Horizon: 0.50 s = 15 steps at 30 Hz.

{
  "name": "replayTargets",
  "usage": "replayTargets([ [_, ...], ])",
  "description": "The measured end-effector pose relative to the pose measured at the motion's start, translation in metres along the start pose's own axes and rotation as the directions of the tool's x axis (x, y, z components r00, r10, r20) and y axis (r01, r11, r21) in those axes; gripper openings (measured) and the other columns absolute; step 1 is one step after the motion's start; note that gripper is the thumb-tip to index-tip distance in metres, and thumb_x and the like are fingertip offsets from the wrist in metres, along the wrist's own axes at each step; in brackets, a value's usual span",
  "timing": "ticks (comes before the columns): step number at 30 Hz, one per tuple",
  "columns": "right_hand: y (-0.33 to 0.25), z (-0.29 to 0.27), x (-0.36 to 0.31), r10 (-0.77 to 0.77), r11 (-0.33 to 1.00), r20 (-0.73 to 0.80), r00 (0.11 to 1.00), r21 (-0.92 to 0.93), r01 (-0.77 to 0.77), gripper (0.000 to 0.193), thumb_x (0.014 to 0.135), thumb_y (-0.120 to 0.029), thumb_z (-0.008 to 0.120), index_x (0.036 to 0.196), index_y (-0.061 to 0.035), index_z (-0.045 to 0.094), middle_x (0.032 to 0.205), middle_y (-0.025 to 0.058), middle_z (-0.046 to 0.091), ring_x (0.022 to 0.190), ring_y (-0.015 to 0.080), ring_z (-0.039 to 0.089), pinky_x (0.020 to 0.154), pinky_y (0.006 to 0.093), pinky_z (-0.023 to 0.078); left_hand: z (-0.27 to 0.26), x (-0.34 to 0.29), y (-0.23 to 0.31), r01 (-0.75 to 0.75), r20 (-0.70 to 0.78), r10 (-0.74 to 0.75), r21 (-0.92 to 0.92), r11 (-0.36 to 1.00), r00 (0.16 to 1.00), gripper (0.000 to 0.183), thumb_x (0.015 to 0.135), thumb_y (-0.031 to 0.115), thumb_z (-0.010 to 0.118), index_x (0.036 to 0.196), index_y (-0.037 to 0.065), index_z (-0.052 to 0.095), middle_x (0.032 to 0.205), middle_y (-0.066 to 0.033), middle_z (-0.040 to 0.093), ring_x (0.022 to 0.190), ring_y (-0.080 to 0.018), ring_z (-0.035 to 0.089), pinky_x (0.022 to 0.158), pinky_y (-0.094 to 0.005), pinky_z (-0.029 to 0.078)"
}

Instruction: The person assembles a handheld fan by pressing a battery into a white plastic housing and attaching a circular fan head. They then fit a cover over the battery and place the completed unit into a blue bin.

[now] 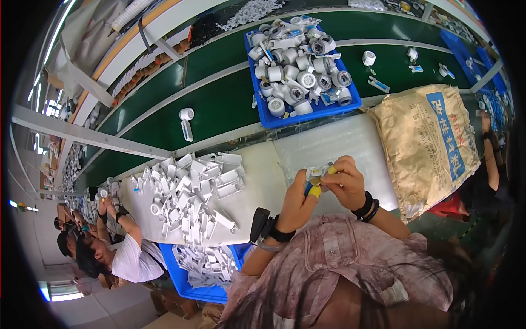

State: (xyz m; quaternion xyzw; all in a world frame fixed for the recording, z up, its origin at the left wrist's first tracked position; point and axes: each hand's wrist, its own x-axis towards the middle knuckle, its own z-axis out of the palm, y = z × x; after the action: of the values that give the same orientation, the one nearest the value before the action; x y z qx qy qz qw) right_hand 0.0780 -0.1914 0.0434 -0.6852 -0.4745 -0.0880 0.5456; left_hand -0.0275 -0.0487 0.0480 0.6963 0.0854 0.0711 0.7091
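Two bare hands meet just beyond the person's lap, with a small, pale, partly see-through part [314, 172] between them. The left hand [296, 207] has thumb and forefinger closed on its near side; the right hand [347, 184] pinches it from two o'clock, fingertips drawn together. Yellow coverings [314, 191] show at the fingertips. From the hands, angular white plastic pieces [204, 189] heap at nine o'clock, and a smooth blue bin [203, 294] of similar pieces sits at eight. Toward twelve, a blue tub [312, 118] brims with rounded white-and-grey housings [307, 80]; near three, a creased brown paper sack [408, 142].
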Motion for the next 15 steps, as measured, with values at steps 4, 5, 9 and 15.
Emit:
replayTargets([
  [4,0.003,0.002,-0.003,0.000,1.000,-0.004,1.000,0.010,0.000,0.024,0.069,0.002,0.074,0.089,-0.0102,0.068,0.086,0.0038,0.056,0.081,0.0232,0.051,0.075,0.0340,0.041,0.001,0.001,0.003,-0.011,0.002,0.011,0.007,1.000,1.000,0.030,0.084,0.002,0.047,0.114,-0.001,0.043,0.077,-0.0119,0.055,0.065,-0.0181,0.053,0.059,-0.0308,0.043],
  [5,0.002,0.004,-0.003,0.021,1.000,-0.019,1.000,-0.006,-0.021,0.024,0.069,0.003,0.073,0.089,-0.0098,0.068,0.087,0.0039,0.057,0.081,0.0234,0.051,0.075,0.0341,0.041,0.001,0.001,0.002,-0.016,-0.014,0.016,-0.003,1.000,1.000,0.030,0.084,0.003,0.047,0.114,-0.001,0.043,0.077,-0.0115,0.055,0.065,-0.0174,0.053,0.059,-0.0299,0.043],
  [9,-0.004,0.010,0.000,0.051,0.996,-0.024,0.998,-0.076,-0.053,0.024,0.068,0.004,0.073,0.088,-0.0082,0.068,0.088,0.0045,0.057,0.084,0.0243,0.051,0.074,0.0343,0.042,0.000,-0.002,0.004,-0.040,-0.051,0.037,-0.049,0.998,0.998,0.020,0.091,0.008,0.045,0.110,0.001,0.047,0.083,-0.0056,0.057,0.068,-0.0100,0.052,0.061,-0.0240,0.044],
  [15,-0.011,0.012,0.012,0.044,0.996,0.027,0.999,-0.076,-0.041,0.027,0.065,0.002,0.073,0.088,-0.0107,0.068,0.085,0.0053,0.058,0.082,0.0266,0.050,0.078,0.0385,0.039,0.008,-0.006,0.001,0.103,-0.165,-0.126,-0.144,0.984,0.978,0.019,0.093,0.008,0.042,0.110,0.006,0.049,0.081,-0.0016,0.055,0.066,-0.0081,0.050,0.057,-0.0226,0.042],
])
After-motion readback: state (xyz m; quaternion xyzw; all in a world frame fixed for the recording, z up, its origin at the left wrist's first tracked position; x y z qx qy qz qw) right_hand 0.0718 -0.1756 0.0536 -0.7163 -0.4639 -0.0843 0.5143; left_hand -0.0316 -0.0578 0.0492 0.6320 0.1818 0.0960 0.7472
